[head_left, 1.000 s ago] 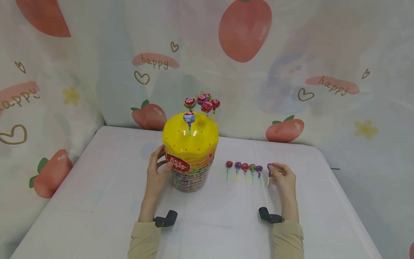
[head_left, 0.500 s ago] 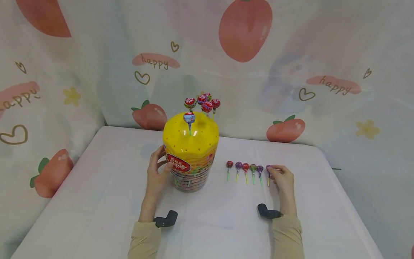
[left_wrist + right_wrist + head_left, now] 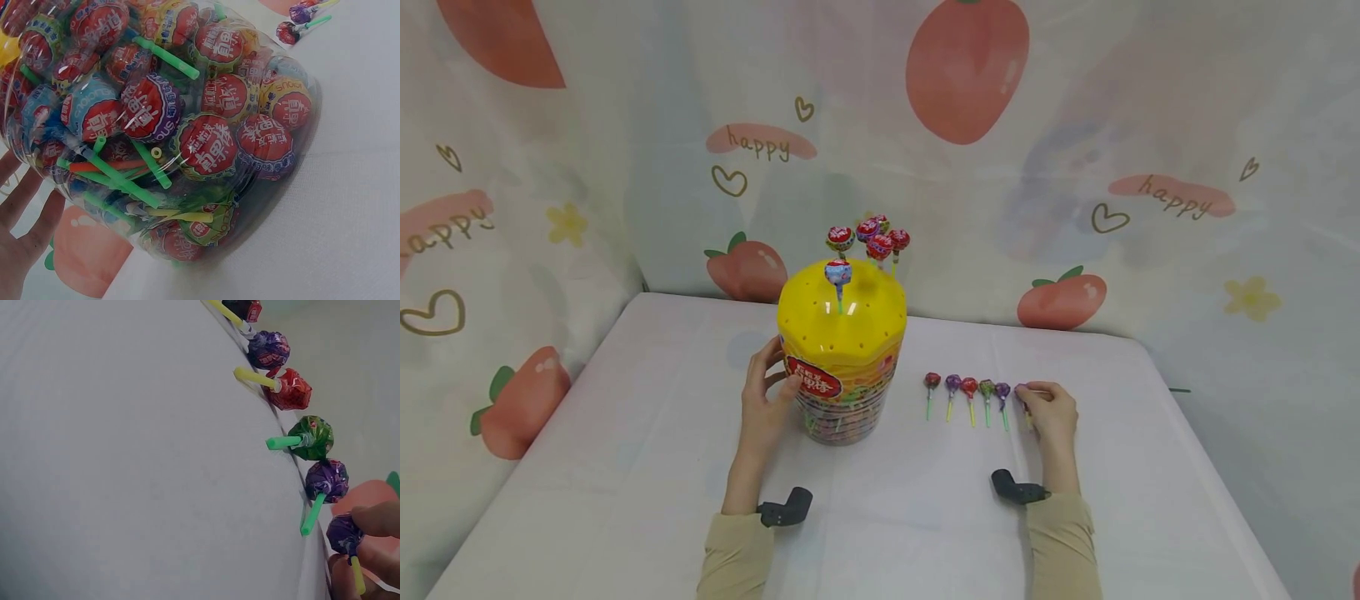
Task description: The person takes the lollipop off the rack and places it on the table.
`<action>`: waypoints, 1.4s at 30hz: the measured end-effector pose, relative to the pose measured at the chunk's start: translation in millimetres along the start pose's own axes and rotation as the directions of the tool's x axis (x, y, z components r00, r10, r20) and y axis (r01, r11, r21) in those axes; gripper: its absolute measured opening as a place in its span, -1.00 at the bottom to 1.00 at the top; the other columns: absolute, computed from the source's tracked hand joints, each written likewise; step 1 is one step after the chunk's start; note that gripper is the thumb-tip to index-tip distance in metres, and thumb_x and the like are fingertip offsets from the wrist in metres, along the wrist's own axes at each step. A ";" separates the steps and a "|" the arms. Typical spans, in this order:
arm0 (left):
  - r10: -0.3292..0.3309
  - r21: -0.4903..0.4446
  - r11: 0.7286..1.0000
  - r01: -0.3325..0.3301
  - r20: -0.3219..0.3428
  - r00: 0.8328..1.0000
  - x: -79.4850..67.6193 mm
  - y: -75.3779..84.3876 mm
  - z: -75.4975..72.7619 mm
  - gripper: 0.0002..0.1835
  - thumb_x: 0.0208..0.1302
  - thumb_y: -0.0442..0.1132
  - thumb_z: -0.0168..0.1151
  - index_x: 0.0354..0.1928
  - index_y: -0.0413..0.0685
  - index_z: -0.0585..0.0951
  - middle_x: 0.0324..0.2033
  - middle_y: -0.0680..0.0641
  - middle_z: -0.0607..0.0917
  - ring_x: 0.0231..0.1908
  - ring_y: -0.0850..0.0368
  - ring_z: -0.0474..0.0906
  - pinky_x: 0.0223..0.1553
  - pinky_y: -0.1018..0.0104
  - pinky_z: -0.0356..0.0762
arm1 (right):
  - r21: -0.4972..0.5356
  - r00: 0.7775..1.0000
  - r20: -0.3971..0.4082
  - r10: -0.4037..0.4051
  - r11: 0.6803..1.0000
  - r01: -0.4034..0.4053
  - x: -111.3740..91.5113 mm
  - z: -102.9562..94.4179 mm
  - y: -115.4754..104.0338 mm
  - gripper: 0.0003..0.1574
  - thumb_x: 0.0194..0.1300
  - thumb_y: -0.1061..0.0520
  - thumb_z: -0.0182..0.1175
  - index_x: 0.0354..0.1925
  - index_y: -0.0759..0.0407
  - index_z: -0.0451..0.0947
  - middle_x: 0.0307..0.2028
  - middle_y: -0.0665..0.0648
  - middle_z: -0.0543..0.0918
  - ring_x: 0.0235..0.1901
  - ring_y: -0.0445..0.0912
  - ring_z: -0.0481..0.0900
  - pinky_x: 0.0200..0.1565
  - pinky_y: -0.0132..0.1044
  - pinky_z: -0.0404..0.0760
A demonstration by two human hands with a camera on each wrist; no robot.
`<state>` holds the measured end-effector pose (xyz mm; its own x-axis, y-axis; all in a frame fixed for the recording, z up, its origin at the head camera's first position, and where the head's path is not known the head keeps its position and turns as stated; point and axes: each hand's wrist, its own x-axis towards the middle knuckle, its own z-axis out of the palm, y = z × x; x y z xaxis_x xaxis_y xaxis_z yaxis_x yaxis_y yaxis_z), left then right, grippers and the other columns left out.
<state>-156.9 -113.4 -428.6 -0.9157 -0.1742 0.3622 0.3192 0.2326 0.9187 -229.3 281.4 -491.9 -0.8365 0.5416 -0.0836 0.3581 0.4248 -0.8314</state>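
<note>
A clear jar of lollipops (image 3: 850, 421) with a yellow lid (image 3: 865, 325) stands upright left of the table's middle. My left hand (image 3: 763, 404) holds its left side, thumb in front and fingers round behind. Between the thumb and fingers of my right hand (image 3: 1052, 413) is a purple-wrapped lollipop (image 3: 344, 535) with a yellow stick, at the right end of a row. Closest to it lies another purple lollipop (image 3: 327, 480) with a green stick, then a green one (image 3: 315, 438) and a red one (image 3: 292, 390). In the left wrist view, wrapped lollipops (image 3: 206, 147) fill the jar.
Several lollipops (image 3: 880, 246) stand upright in the lid's back part, and a blue one (image 3: 838, 273) nearer its middle. Small holes ring the lid. Both ends of the row rest on the white table (image 3: 887, 517). A printed cloth (image 3: 850, 83) hangs behind.
My right hand has shifted a little to the left with the purple lollipop, whose stick now slants. The left hand and the jar stay where they were.
</note>
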 end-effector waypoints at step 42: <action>0.010 -0.035 0.999 -0.009 0.003 1.000 0.1 -5.1 1.7 -0.34 0.23 -0.41 0.11 0.40 -0.25 0.22 0.28 -0.32 0.36 0.25 0.01 0.29 0.23 -0.25 0.34 | 0.257 0.891 -0.191 -0.413 0.855 0.451 -80.2 -24.6 -98.1 -0.74 0.27 0.16 0.22 -0.08 0.21 0.65 -0.38 -0.22 0.50 -0.48 -0.36 0.47 -0.49 -0.58 0.40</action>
<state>-159.0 -113.0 -433.5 -0.9133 -0.1691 0.3704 0.3360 0.2009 0.9202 -187.2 214.2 -390.1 -0.8138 0.4452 0.3735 -0.1778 0.4212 -0.8894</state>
